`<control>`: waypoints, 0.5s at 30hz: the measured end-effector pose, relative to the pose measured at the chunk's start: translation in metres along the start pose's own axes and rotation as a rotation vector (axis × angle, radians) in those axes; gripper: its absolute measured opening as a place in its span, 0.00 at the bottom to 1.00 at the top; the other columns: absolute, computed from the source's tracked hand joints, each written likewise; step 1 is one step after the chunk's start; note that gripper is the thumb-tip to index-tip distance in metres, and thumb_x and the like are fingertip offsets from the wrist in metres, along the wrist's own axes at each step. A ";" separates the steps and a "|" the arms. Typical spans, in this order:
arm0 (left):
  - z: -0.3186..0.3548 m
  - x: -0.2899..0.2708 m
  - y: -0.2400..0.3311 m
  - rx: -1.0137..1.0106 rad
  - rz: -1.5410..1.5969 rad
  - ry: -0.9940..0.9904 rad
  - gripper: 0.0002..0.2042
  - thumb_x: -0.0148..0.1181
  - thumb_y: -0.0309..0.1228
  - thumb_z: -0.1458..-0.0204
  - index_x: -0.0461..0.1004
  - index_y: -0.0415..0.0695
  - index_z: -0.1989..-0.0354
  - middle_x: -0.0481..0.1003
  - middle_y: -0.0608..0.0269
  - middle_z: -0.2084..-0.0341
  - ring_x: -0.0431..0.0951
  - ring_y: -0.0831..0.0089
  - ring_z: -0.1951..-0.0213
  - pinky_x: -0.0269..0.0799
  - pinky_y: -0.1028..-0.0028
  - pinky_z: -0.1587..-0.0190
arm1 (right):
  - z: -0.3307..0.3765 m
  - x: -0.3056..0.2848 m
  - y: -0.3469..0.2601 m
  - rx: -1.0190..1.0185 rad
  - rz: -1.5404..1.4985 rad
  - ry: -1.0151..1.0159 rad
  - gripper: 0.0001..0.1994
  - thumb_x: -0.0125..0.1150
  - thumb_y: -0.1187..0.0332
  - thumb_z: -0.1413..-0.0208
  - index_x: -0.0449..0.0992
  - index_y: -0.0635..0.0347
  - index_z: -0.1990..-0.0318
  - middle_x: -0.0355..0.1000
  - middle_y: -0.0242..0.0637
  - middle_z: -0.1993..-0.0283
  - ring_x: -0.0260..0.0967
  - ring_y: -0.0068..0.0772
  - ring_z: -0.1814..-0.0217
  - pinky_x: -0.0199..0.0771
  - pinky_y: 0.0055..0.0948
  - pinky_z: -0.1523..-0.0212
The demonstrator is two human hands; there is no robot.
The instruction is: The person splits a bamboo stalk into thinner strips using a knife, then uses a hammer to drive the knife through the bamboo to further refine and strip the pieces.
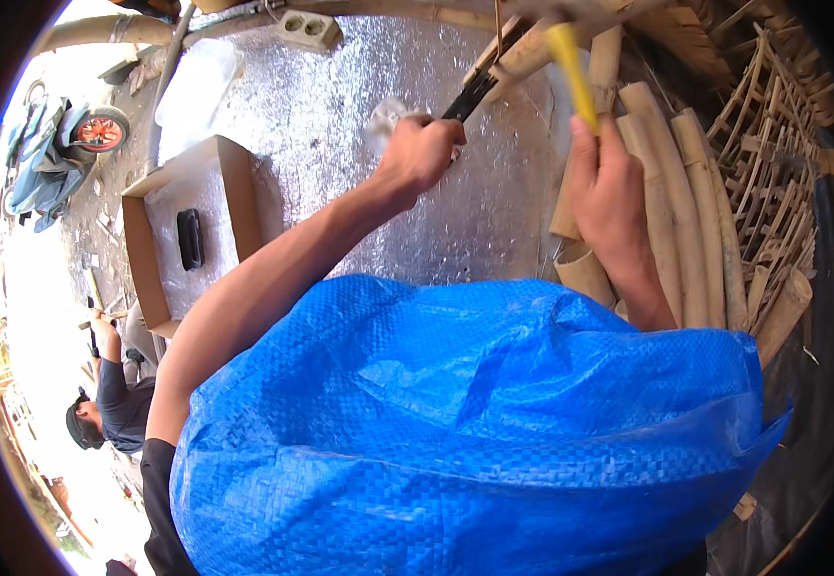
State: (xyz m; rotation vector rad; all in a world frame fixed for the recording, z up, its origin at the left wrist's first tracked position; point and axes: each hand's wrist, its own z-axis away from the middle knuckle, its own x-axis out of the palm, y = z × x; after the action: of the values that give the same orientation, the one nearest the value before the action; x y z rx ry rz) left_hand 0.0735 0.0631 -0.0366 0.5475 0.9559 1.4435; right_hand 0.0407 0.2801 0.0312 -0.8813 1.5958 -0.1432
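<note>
My left hand [422, 154] is closed around a slim black tool [471, 98]. Its far end meets a piece of bamboo [524, 60] near the top edge; I cannot make out the tool's kind. In my right hand [612, 187] is a hammer with a yellow handle [571, 72], held upright on the picture, its head blurred by motion above the bamboo. Both hands are beyond a blue woven plastic sheet [475, 403] that covers my lap. Under the hands spreads a silvery foil-like surface [340, 115].
Cut bamboo poles [662, 163] lie to the right, beside a bamboo lattice [772, 173]. At left stands an open cardboard box [241, 192] with a black object [190, 239] inside. A socket block [308, 30], a motorbike [62, 154] and another person [115, 408] are farther off.
</note>
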 end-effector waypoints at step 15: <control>-0.025 -0.007 -0.024 0.017 -0.025 0.027 0.20 0.58 0.42 0.54 0.82 0.34 0.66 0.79 0.53 0.76 0.75 0.68 0.72 0.67 0.68 0.68 | 0.000 0.066 0.044 0.091 0.045 -0.186 0.14 0.49 0.59 0.30 0.66 0.64 0.57 0.72 0.63 0.77 0.73 0.69 0.68 0.69 0.61 0.71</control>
State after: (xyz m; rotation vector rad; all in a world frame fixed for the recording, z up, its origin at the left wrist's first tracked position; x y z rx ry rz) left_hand 0.0680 0.0486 -0.0676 0.5279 0.9944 1.4242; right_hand 0.0232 0.2713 -0.0458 -0.7656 1.4232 -0.0987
